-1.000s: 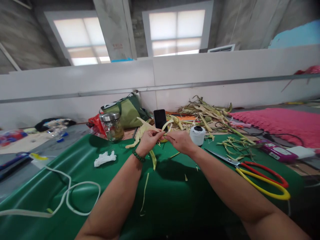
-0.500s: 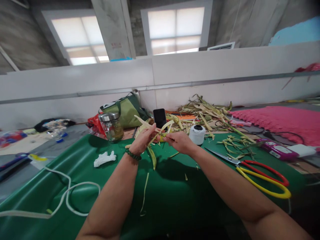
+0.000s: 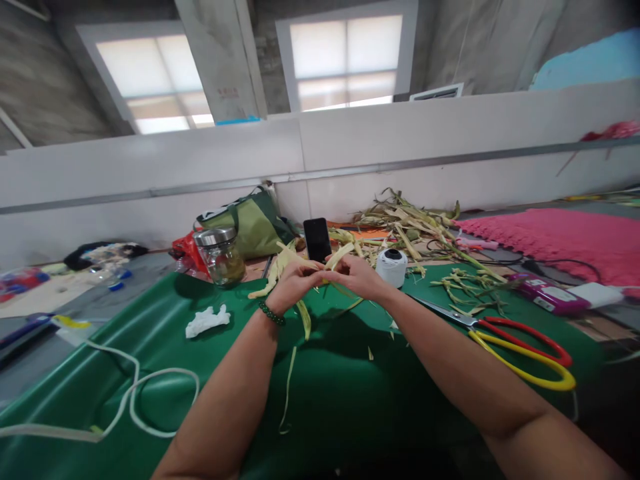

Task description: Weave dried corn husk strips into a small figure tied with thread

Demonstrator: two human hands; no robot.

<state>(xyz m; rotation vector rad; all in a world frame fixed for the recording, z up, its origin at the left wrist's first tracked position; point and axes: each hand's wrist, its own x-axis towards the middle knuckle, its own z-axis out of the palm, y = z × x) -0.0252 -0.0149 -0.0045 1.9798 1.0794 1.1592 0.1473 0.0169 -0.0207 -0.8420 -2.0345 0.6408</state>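
My left hand and my right hand meet over the green mat, fingers pinched together. Between them they grip pale corn husk strips; one strip end sticks up by the right fingers. My fingers hide the exact point where the strips cross. Behind my left hand lies more pale husk, and a greenish husk piece hangs or lies just below it. A green bead bracelet circles my left wrist. Right of my right hand stands a white thread spool.
A phone leans behind my hands. Large scissors with red and yellow handles lie at right, near husk scraps. A lidded glass jar, a green bag and a husk pile stand farther back. White cord loops at left.
My two hands have drawn closer together, fingertips now meeting around the husk strips. The right hand has turned, and the strip ends between the hands show less. The view has shifted slightly.
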